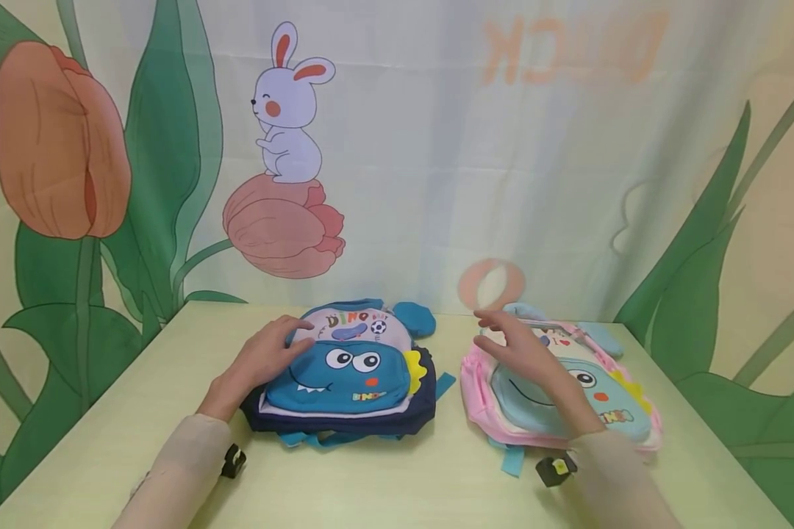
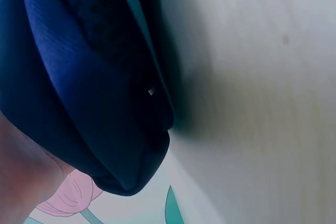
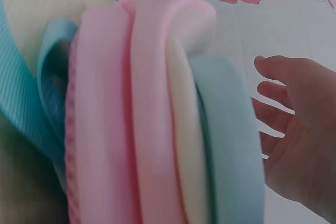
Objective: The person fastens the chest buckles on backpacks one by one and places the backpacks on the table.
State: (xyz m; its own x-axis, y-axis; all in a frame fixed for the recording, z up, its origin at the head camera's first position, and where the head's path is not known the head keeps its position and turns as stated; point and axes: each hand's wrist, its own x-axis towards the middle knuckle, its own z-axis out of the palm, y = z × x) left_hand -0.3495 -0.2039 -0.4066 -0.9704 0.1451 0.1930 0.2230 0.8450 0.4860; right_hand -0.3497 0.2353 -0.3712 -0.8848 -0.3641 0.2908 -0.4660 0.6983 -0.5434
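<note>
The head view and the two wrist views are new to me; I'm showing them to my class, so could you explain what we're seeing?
There is no machine here: these are a person's own bare hands. The wide picture comes from a camera worn on the head, looking forward and down. The other two come from cameras on the wrists, so each shows one bag's side up close.

On the pale table lie a blue backpack and a pink backpack, with a printed curtain behind. The left hand is at the blue one; whether it touches is unclear. The right hand is open above the pink one. Neither hand seems to grip anything.
</note>
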